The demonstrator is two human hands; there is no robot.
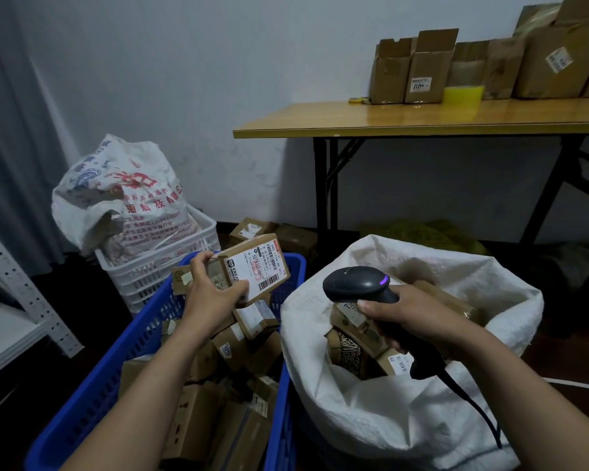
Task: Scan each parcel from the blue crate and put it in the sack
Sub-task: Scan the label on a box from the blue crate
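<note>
My left hand point(211, 294) grips a small brown parcel point(255, 266) above the blue crate point(123, 365), its white shipping label with barcode facing up toward me. Several more cardboard parcels lie in the crate. My right hand point(405, 317) holds a black barcode scanner point(357, 283) over the open white sack point(405, 419), its head pointing left toward the held parcel and a purple light glowing on top. The scanner's cable runs down over the sack's front. Several parcels lie inside the sack.
A white crate point(170, 263) with a printed, filled sack point(116, 195) stands behind the blue crate. A wooden folding table point(405, 120) with cardboard boxes stands at the back right. Loose parcels lie on the floor under it. A metal shelf point(14, 300) is at the left.
</note>
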